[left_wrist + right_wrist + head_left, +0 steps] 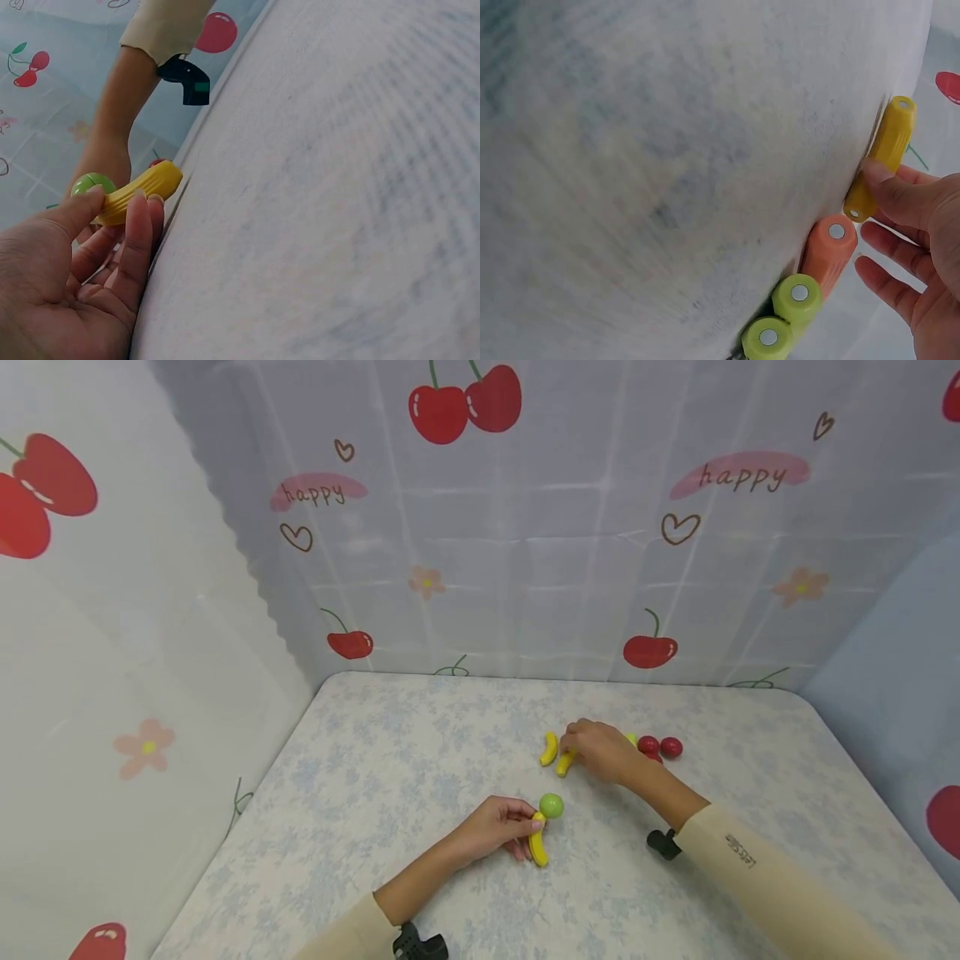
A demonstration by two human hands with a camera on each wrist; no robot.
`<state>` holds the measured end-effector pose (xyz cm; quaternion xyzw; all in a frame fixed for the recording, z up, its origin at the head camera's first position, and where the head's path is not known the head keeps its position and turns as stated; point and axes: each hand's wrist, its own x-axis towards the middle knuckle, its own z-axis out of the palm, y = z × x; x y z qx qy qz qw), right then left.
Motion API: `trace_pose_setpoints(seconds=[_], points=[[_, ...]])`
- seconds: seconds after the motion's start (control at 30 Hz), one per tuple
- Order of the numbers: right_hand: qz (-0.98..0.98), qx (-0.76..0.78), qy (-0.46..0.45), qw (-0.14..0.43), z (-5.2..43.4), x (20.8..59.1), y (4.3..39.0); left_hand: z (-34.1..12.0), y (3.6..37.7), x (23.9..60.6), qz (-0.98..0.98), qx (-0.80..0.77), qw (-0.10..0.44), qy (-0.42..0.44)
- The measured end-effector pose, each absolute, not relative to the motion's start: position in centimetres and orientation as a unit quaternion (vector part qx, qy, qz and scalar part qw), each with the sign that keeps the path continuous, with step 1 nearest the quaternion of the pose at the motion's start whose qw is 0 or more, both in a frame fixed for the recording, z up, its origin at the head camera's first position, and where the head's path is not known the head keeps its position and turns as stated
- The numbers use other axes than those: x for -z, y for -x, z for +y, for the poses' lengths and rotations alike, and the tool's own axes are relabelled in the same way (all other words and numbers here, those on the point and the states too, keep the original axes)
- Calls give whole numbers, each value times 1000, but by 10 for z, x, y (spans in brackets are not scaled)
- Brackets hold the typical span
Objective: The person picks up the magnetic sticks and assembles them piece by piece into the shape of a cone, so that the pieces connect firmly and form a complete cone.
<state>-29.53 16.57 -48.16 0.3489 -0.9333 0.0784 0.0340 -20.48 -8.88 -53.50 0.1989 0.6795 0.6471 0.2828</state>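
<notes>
A person works with both hands on a table (pixel 360 777) that has a pale blue flower-pattern cloth, and this table fills the lower half of the head view. The left hand (pixel 491 828), a little below the centre of that frame, pinches a small yellow toy banana (pixel 537 848) between the thumb and the fingers; in the left wrist view the same banana (pixel 142 191) sits at the fingertips in the left part of the frame, and a light green ball (pixel 551 806) is just beside its far end. The right hand (pixel 600 750), slightly right of the centre in the head view, lies over a second yellow banana piece (pixel 564 763), and its fingers are curled with the thumb pressing on the piece (the right wrist view shows this clearly, at the right edge of the frame). A third yellow banana (pixel 549 748) lies just to the left of that hand on the cloth. Two small red fruits (pixel 660 747) lie just beside the right hand, on its right side. Under this hand the right wrist view also shows an orange piece (pixel 829 253) and two light green pieces (pixel 784 319), close together at the lower right. Behind the table hangs a curtain (pixel 600 568) with printed cherries.
</notes>
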Motion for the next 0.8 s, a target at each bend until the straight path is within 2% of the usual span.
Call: trace_pose_setpoints(seconds=[0.23, 0.8], points=[[-942, -106, -319, 15, 166, 475, 286, -89, 205, 535, 670, -654, 291, -197], [-945, -188, -264, 47, 167, 471, 249, -89, 205, 536, 654, -673, 289, -190]])
